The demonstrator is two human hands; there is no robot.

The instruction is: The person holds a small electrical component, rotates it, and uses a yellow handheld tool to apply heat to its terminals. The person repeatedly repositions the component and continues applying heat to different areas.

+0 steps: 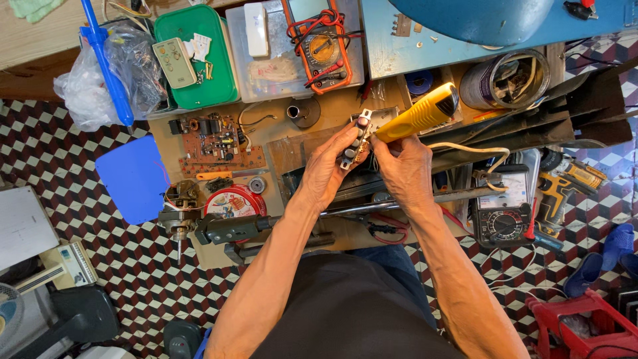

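From the head camera, looking straight down: the left hand (330, 166) is closed around a small pale switch block with a row of dark push buttons (355, 141), holding it tilted above the middle of the cluttered wooden bench (279, 143). The right hand (404, 167) grips the yellow plastic handle of a soldering iron (421, 114); the handle angles up toward the far right of the bench, and its working end meets the switch block, hidden between the fingers. A cream cord (465, 147) runs off from the right hand toward the right edge.

Near the left edge lies a brown circuit board with dark components (216, 143), and just nearer the person a round red tin (234, 203). At the far edge sits a green plastic lidded box (199, 56), and beside it an orange digital multimeter with red and black leads (321, 41) on a clear container. At the right edge, near the right forearm, lies a black analogue meter with a dial (502, 213). A grey metal bar (405, 201) crosses beneath both wrists.
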